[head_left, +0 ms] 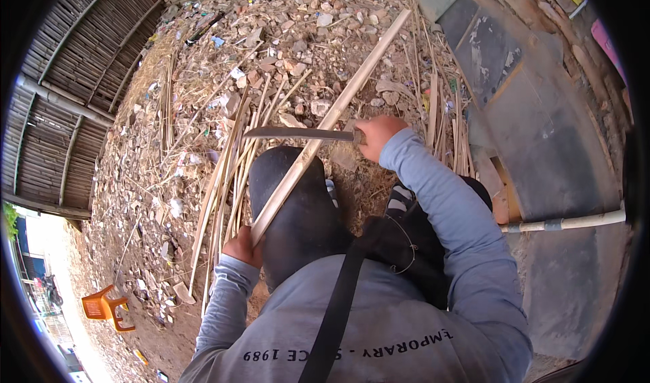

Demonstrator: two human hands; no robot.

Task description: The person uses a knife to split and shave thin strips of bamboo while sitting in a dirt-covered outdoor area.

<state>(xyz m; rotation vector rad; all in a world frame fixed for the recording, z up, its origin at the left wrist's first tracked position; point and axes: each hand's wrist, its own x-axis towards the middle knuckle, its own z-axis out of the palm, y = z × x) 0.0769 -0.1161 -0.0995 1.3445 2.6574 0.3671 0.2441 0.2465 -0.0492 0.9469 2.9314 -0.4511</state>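
Orange chair (99,306) at far left. Loose strips (227,180) lie beside my left knee. My left hand (242,247) grips the low end of the long pale strip (340,107), slanting up-right. Knife (284,133) crosses it, contact unclear; my right hand (381,138) is closed round the handle.

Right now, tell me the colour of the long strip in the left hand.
The strip is pale tan, best seen in the head view.
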